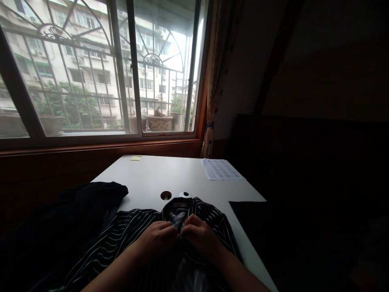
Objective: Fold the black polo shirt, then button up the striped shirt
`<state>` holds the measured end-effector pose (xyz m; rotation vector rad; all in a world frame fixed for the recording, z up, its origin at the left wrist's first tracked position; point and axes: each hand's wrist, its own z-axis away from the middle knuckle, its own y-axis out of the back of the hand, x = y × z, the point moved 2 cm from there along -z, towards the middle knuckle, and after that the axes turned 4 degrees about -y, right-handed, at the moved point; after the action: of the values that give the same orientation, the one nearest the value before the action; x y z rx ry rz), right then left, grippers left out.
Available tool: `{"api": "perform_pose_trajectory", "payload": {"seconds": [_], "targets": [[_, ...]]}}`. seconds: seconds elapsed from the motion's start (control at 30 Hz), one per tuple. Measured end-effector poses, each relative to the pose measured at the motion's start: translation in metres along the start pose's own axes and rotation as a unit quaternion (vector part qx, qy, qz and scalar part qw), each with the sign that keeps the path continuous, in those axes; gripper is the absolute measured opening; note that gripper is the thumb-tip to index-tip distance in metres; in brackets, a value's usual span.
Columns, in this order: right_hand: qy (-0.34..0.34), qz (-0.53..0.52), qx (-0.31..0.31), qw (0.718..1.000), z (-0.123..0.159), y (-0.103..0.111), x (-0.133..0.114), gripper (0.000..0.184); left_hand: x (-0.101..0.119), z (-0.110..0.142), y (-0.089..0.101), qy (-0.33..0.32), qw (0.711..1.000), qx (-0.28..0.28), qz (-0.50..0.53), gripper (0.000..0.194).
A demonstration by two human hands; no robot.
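Note:
A black shirt with white stripes [133,225] lies spread on the white table, its collar pointing away from me and its front partly open. My left hand [161,237] pinches the shirt's front edge just below the collar. Close against it, my right hand [199,235] is closed on the opposite front edge. The fingertips of both hands nearly meet at the middle of the shirt. Any button between them is hidden by the fingers. The grey inner side of the shirt shows inside the collar and lower down between my forearms.
Dark clothing [100,198] is heaped at the table's left side. On the white table [164,172] are printed sheets [223,169], a yellow sticky note [136,158], a round hole [165,195] and a white ring-shaped piece [184,194]. A dark cloth or panel [255,219] overlaps the right edge.

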<state>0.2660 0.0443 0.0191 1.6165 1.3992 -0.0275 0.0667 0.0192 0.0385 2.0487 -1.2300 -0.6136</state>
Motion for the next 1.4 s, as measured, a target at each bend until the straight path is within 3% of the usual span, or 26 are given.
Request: {"api": "perform_pose_trajectory", "payload": {"seconds": [0.53,0.9,1.2,1.4], "targets": [[-0.008,0.060,0.073,0.996,0.001,0.005,-0.007,0.020,-0.001,-0.002,0.005,-0.017,1.000,-0.017,-0.017,0.030],[-0.026,0.017,0.022,0.999,0.000,0.006,-0.010,0.003,-0.002,-0.003,0.003,0.011,1.000,-0.001,0.011,0.033],[-0.101,-0.054,0.013,0.993,-0.004,0.005,-0.006,0.008,-0.004,0.003,-0.002,0.022,1.000,-0.003,-0.003,0.027],[-0.158,-0.109,-0.006,0.981,-0.008,0.005,-0.002,0.006,0.000,-0.002,0.001,-0.008,0.999,-0.019,-0.029,0.023]]}}
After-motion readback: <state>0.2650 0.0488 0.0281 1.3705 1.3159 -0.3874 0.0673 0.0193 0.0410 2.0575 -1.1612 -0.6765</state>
